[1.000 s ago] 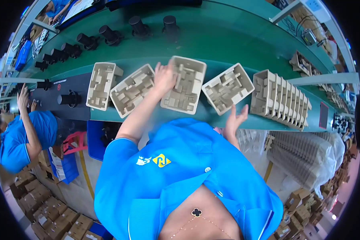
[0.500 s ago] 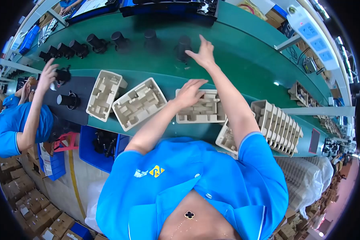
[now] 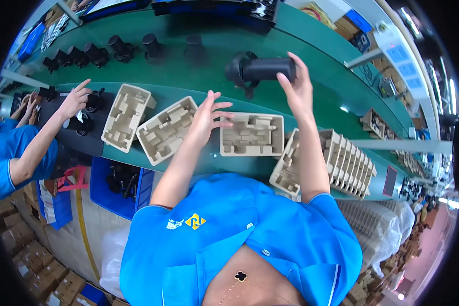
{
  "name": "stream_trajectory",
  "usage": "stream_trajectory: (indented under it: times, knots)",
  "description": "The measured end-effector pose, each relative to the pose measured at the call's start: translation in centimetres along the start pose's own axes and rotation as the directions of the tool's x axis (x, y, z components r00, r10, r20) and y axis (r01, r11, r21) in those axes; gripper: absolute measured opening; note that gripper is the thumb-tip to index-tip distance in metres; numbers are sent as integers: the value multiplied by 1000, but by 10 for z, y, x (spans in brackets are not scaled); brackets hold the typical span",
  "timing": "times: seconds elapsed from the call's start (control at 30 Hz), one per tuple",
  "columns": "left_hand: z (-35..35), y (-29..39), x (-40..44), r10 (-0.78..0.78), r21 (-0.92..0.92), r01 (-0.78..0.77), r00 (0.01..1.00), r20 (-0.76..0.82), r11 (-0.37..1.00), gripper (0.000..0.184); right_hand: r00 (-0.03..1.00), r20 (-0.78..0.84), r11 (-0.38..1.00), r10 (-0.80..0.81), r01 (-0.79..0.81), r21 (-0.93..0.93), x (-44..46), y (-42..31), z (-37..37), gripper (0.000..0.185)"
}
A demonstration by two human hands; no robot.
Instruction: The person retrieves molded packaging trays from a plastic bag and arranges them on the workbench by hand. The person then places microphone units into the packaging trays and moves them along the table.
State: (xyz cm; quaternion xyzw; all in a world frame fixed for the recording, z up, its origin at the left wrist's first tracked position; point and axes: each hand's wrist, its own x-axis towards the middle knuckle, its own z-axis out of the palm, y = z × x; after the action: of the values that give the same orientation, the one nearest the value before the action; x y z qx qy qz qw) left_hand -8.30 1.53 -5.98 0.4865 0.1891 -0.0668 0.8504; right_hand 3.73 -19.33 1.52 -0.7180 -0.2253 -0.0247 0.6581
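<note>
My right hand (image 3: 299, 84) grips the cylindrical end of a black part (image 3: 268, 69), held sideways above the green belt (image 3: 321, 61). The part's wider, bracket-like end points left. My left hand (image 3: 206, 117) is open, fingers spread, between a tilted moulded tray (image 3: 168, 130) and the middle tray (image 3: 251, 135). It holds nothing. Another beige tray (image 3: 126, 117) stands farther left. Partly behind my right forearm is a further tray (image 3: 286, 166), beside a nested row of trays (image 3: 349, 163).
Several black parts (image 3: 120, 48) stand along the belt at upper left. A co-worker's hand (image 3: 75, 102) is over the black mat at left. A blue bin (image 3: 104, 191) sits below the table edge. A metal post (image 3: 403, 145) crosses at right.
My right hand has taken hold of the black part and lifted it off the belt. My left hand has come off the middle tray and moved left, opening its fingers.
</note>
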Motion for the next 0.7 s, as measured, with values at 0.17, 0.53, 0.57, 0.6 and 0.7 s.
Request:
stream_trajectory:
  times: [0.17, 0.53, 0.57, 0.6, 0.7]
  knots:
    - [38, 1, -36, -217, -14, 236, 911, 350, 972, 76, 1000, 3, 987, 23, -23, 156, -102, -68, -44, 70]
    - [50, -13, -117, -192, 77, 177, 860, 472, 981, 61, 963, -247, 906, 104, 11, 423, -181, -85, -29, 77]
    - [50, -11, -120, -164, 87, 139, 867, 471, 986, 60, 963, -244, 909, 114, -2, 417, -183, -86, -27, 77]
    - [49, -9, -123, -135, 97, 102, 874, 467, 990, 60, 963, -238, 911, 127, -18, 413, -184, -87, -24, 77]
    - [50, -6, -132, -23, 107, -26, 903, 430, 994, 48, 958, -258, 905, 121, 1, 425, -184, -85, -18, 68]
